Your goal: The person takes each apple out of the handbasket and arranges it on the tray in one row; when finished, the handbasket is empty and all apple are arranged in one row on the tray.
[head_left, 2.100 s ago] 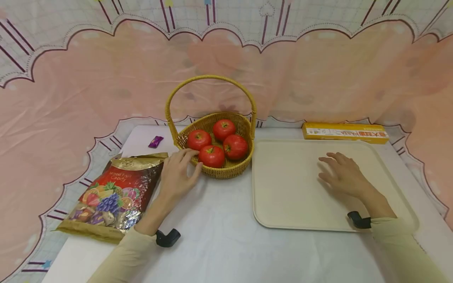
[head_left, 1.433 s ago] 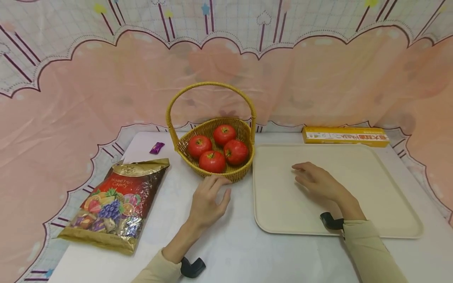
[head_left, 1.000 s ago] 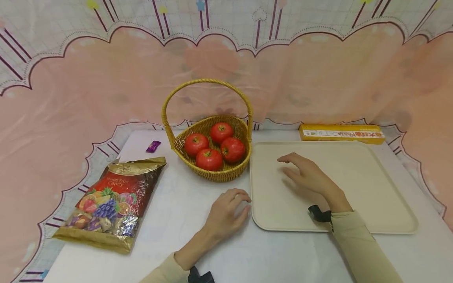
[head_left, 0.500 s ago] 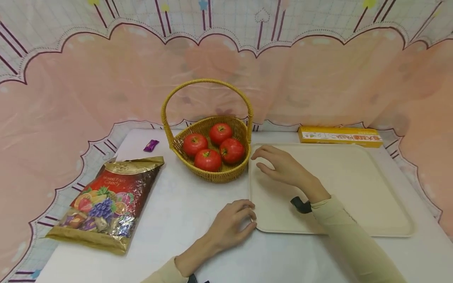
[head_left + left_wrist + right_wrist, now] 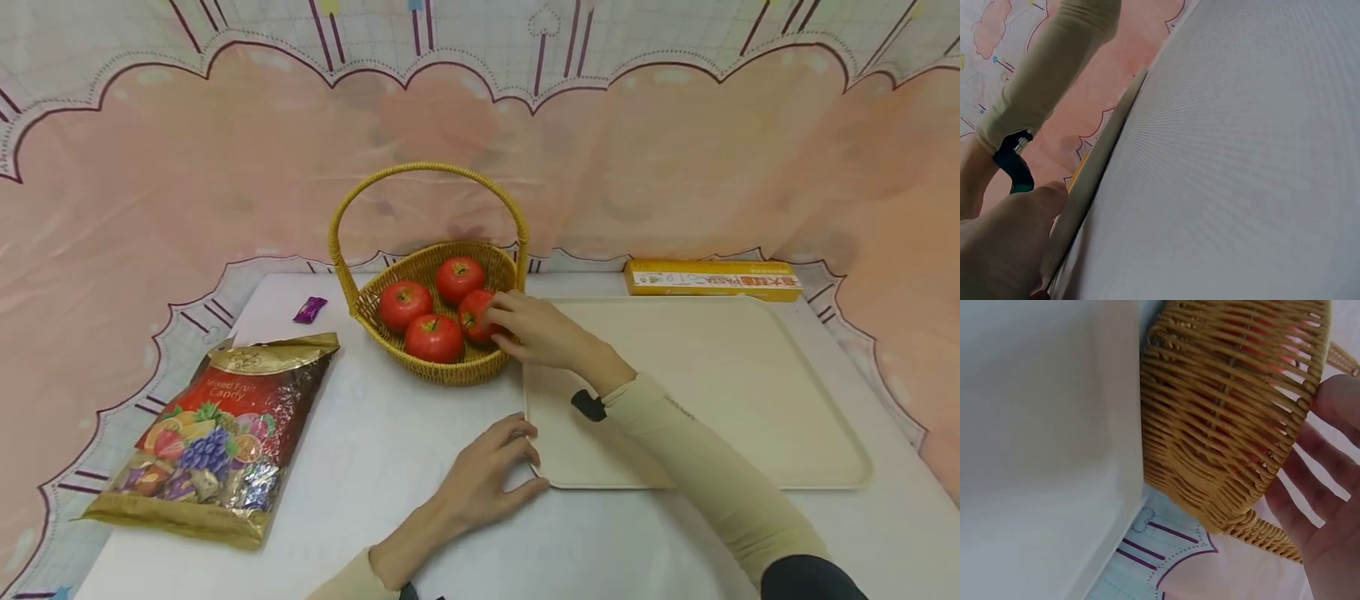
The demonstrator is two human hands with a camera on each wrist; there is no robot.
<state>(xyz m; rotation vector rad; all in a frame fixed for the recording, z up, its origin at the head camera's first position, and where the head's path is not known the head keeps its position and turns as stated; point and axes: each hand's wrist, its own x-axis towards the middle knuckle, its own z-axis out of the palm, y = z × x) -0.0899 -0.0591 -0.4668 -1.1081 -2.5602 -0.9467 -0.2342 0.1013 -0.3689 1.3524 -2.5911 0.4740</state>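
The right hand (image 5: 536, 329) reaches over the right side of the wicker basket (image 5: 452, 372), partly open, its fingers spread and loosely bent. They overlap the rightmost red apple (image 5: 472, 315); whether they press on it cannot be told. That apple sits inside the basket, with three other red apples (image 5: 433, 338) to its left and behind it. The basket's handle (image 5: 423, 167) arches upright above them.

The left hand (image 5: 483, 479) is at the near left corner of the beige tray (image 5: 720, 400), fingers loosely bent and apart, thumb extended to the tray's edge; it has hold of nothing. The tray lies flat, just beside the basket, with the right forearm crossing above it. A yellow pasta box (image 5: 712, 279) lies behind the tray.

Left of the basket is a purple wrapped candy (image 5: 310, 310); nearer the front lies a Mixed Fruit Candy bag (image 5: 213, 433). All rest on the white-covered bench (image 5: 360, 458), before a pink patterned cloth (image 5: 262, 167).
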